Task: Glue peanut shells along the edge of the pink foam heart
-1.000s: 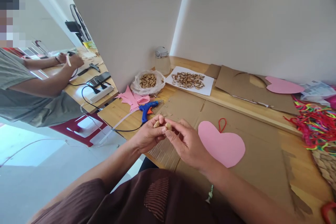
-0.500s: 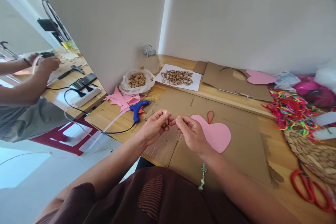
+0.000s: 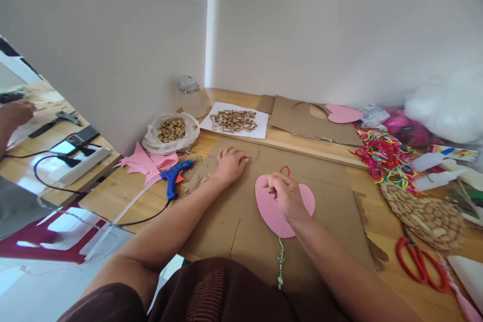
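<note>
My left hand (image 3: 231,165) lies palm down on the brown cardboard (image 3: 215,234), its fingers stretched out and holding nothing. Over a pink paper heart (image 3: 273,216), my right hand (image 3: 285,193) is closed with the fingertips pressed together; whatever they pinch, if anything, is hidden. A red cord loop (image 3: 286,170) sticks out at the heart's top. From its lower tip hangs a green cord with beads (image 3: 281,260), reaching toward my body. To the left of my left hand rests a blue hot glue gun (image 3: 174,179) on the wooden table.
Pink paper scraps (image 3: 141,163) and a bag of peanuts (image 3: 171,131) sit on the left. Shell pieces (image 3: 234,121) cover white paper at the back. Coloured cords (image 3: 388,156), a woven mat (image 3: 422,216) and red-handled scissors (image 3: 422,264) lie right. Another person's hand (image 3: 17,113) shows far left.
My hands have moved apart: the left reached forward and down flat onto the cardboard, the right shifted over the heart. The view has turned to the right.
</note>
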{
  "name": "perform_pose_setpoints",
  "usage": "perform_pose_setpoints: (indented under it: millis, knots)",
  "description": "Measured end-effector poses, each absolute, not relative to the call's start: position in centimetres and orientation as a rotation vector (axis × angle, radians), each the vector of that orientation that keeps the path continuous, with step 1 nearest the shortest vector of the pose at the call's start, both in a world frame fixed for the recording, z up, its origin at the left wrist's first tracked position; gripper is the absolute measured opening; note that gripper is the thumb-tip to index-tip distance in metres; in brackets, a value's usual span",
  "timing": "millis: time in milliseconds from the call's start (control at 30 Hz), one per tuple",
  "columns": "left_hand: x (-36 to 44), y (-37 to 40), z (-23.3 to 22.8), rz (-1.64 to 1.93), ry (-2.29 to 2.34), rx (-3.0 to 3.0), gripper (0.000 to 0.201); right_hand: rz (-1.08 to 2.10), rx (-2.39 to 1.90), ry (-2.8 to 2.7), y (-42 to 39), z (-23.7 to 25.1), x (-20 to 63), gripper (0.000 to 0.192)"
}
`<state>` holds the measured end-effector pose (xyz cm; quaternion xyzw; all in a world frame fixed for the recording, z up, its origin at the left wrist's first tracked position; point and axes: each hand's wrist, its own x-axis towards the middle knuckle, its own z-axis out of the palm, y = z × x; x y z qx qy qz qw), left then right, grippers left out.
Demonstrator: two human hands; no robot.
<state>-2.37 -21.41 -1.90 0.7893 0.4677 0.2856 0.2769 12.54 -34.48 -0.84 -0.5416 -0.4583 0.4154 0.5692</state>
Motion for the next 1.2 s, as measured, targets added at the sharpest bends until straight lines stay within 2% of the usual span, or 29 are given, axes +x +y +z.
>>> perform_pose_setpoints:
  millis: [100,200,300,533,633,833,1200]
  knots:
    - [-2.0,-23.5,-1.1,0.84,1.028,2.025,0.022,0.933,-1.254,-1.085,-34.4,-0.9,13.0,0.029]
    - [-1.5,-25.7,-0.1,0.726,0.652,1.564,0.037,0.922,-1.221,-1.127,-34.6,-0.2,13.2,0.031]
    - [-0.9,-27.6,0.4,0.687,0.494,1.249,0.04,0.925,-1.198,-1.182,-35.3,0.5,13.5,0.035]
    - [0.0,-29.8,0.1,0.715,0.441,1.093,0.028,0.905,-1.23,-1.287,-37.6,0.5,14.3,0.035]
    - [0.1,-30.1,-0.5,0.705,0.459,1.066,0.031,0.884,-1.242,-1.31,-38.2,0.5,14.4,0.03]
    - [-0.1,-30.2,-1.5,0.714,0.452,1.16,0.044,0.86,-1.294,-1.343,-38.3,-0.2,14.7,0.034]
    - [-0.1,-31.4,-0.6,0.819,0.517,1.243,0.036,0.798,-1.336,-1.377,-38.9,-0.8,14.6,0.035]
